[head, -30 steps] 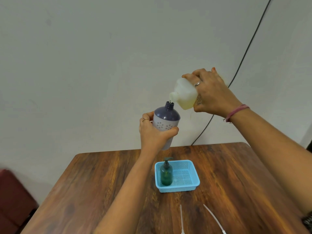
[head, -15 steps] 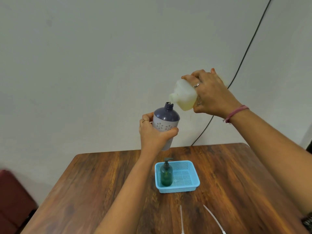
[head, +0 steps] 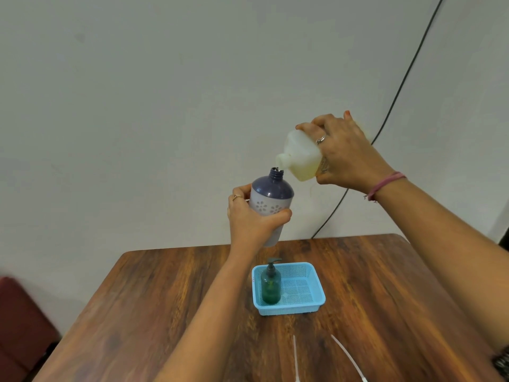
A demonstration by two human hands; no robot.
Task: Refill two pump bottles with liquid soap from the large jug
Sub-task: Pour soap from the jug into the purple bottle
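At frame centre, our left hand (head: 252, 219) wraps the purple pump bottle (head: 271, 201), held upright above the wooden table (head: 165, 299). Our right hand (head: 348, 154), upper right, grips the soap jug (head: 301, 157), its long axis tilted down-left, spout just over the bottle's open neck. Below, the green pump bottle (head: 271, 283) stands capped in the blue basket (head: 316, 295).
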